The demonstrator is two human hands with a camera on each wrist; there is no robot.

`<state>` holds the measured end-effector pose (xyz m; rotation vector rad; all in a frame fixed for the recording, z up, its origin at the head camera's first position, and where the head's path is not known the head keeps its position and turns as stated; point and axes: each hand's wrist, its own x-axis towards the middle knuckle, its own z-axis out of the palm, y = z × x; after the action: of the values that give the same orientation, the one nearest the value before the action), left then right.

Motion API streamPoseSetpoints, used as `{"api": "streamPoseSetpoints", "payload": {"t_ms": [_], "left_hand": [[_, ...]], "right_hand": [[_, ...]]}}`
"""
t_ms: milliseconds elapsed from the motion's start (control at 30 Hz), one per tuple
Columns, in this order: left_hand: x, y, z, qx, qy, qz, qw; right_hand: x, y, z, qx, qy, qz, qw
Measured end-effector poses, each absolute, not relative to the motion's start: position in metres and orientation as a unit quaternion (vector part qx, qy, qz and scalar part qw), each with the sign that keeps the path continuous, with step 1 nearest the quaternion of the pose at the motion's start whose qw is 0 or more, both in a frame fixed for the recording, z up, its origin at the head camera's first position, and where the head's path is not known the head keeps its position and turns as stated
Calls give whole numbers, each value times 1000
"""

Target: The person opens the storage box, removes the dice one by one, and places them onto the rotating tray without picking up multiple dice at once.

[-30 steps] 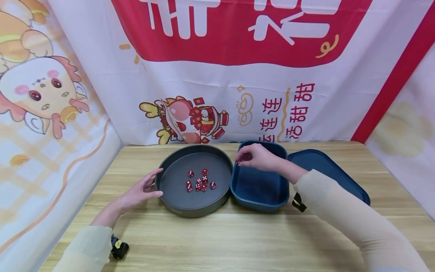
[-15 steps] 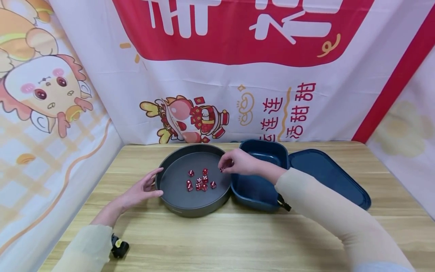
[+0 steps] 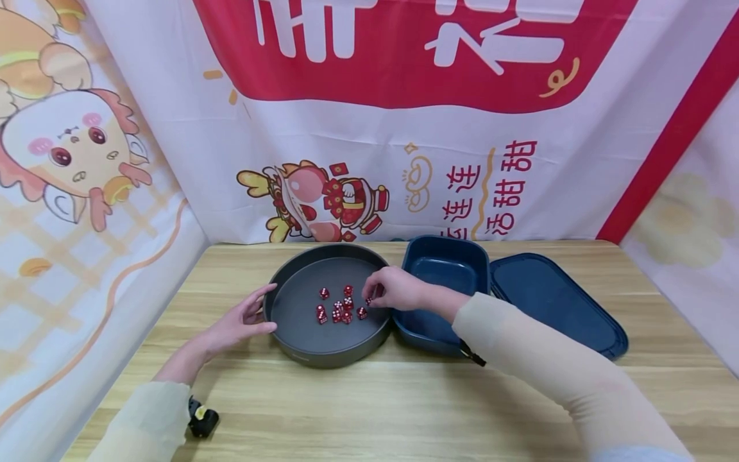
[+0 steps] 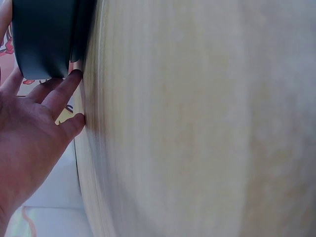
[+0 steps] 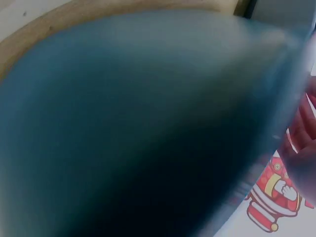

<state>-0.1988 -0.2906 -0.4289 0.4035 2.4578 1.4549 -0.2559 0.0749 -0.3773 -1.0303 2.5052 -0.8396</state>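
Observation:
My right hand pinches a red die with white dots, low over the right side of a round dark grey pan. Several more red dice lie loosely grouped on the pan's bottom. At the pan's left side my left hand rests with spread, relaxed fingers against the outer wall. In the left wrist view that hand's fingers reach along the dark pan wall. The right wrist view is mostly filled by a blurred blue surface, with part of the right hand at its edge.
A deep blue rectangular container stands right beside the pan, under my right wrist. To its right lies a flat blue lid. The wooden table meets a printed cloth at the back.
My right hand has moved left from above the blue container to over the pan and lower, carrying the die. The left hand has stayed at the pan's side.

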Motion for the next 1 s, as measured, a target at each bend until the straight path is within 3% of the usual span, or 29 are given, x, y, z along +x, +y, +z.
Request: {"api": "streamPoseSetpoints", "payload": {"t_ms": [267, 500, 1000], "left_hand": [[-199, -293, -430, 138, 847, 498, 127], [-200, -292, -429, 140, 845, 499, 128], [-200, -291, -428, 136, 840, 508, 132]], "right_hand": [[-246, 65, -376, -349, 878, -304, 119], [-235, 46, -377, -341, 866, -331, 153], [-225, 4, -388, -354, 876, -293, 145]]}}
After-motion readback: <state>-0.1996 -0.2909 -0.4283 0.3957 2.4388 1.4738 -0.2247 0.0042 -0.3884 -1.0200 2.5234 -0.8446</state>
